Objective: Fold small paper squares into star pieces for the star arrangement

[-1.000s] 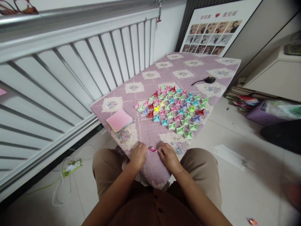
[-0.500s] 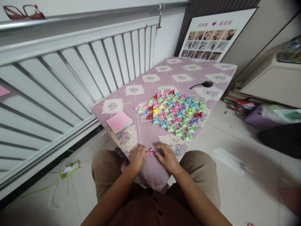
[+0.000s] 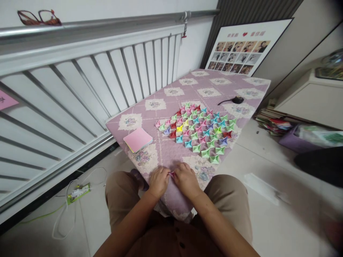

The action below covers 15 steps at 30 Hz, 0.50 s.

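Note:
Between my two hands, near the front corner of the table, is a small piece of folded pink paper (image 3: 171,174), mostly covered by fingers. My left hand (image 3: 160,180) pinches its left side. My right hand (image 3: 185,177) closes over its right side, with the fingertips close to those of the left. Beyond the hands stand several rows of small folded paper boats (image 3: 197,148) in green, blue, pink, red, yellow and purple. A stack of square paper (image 3: 138,139), pink on top, lies to the left of them.
The table wears a purple floral cloth (image 3: 167,157). A black object with a short cord (image 3: 237,100) rests toward its far right. A white radiator (image 3: 112,82) runs along the left side. On the floor at left lies a power strip (image 3: 79,192) with cables.
My right hand has moved left and over the pink paper, so less of it shows. Both hands are closer together. The whole view has shifted slightly.

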Tool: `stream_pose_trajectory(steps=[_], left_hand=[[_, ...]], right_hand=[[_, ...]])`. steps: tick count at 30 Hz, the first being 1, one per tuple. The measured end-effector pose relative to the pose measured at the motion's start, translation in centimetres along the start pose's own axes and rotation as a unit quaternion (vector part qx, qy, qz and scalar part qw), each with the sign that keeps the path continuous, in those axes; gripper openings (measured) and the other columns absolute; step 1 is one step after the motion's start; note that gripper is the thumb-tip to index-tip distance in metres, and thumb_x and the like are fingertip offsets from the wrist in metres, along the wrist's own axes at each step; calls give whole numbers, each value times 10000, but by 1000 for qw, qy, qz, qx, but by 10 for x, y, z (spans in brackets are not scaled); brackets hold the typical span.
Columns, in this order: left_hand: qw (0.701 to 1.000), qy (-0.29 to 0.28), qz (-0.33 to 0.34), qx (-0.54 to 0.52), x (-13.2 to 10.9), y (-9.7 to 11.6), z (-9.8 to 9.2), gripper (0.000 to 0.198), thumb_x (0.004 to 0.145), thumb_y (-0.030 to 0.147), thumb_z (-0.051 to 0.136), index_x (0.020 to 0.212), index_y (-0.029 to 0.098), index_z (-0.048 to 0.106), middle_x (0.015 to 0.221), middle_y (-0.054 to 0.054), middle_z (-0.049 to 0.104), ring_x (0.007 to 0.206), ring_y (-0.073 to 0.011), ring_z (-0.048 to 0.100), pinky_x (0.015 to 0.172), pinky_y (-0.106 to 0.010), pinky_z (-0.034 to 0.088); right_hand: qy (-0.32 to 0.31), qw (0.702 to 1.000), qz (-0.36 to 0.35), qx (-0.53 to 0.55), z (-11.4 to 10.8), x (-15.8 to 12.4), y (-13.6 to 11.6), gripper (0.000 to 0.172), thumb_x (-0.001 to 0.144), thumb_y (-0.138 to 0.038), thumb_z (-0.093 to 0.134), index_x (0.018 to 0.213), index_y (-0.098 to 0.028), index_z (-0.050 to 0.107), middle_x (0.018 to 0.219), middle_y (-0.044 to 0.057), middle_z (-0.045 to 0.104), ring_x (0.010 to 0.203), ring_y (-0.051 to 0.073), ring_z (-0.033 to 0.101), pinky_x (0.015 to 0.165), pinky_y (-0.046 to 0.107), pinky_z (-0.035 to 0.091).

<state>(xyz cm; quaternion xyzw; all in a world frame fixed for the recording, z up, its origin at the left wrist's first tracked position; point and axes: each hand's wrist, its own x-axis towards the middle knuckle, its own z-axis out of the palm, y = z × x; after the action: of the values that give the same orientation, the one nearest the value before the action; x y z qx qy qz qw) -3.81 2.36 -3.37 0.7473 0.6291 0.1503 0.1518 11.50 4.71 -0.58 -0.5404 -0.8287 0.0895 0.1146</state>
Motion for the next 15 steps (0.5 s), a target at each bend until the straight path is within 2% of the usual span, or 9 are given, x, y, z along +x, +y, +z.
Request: stream_pose_trajectory(steps=[3,7,12,15], left_hand=[[1000,-17,-5,25,2,1,-2,155,897,219,474,990,244,596,973,-22,601,928,-185,536,837,-303,408],[998,-28,-13,46,3,2,-3,152,897,198,452,905,223,601,941,-38,590,920,-190,528,829,-309,403],[1000,-9,-12,22,2,3,-2,171,885,213,485,1014,245,592,989,-25,595,945,-187,526,839,-304,403],[1000,-10,-4,16,2,4,-2,141,886,222,491,960,244,609,978,-21,597,934,-183,533,832,-301,404]], right_hand=[[-16,999,9,-37,-2,5,-8,140,829,-195,542,835,-201,682,1110,134,606,1108,295,449,775,375,408],[0,999,11,-47,2,10,-14,202,816,-107,519,730,-203,674,1000,146,631,1042,290,472,750,377,394],[-9,999,8,-39,3,12,-13,183,818,-107,523,749,-199,665,952,145,632,978,282,502,719,368,391],[-24,999,7,-45,-1,10,-12,156,817,-121,531,778,-202,657,958,133,636,982,281,518,719,365,401]])
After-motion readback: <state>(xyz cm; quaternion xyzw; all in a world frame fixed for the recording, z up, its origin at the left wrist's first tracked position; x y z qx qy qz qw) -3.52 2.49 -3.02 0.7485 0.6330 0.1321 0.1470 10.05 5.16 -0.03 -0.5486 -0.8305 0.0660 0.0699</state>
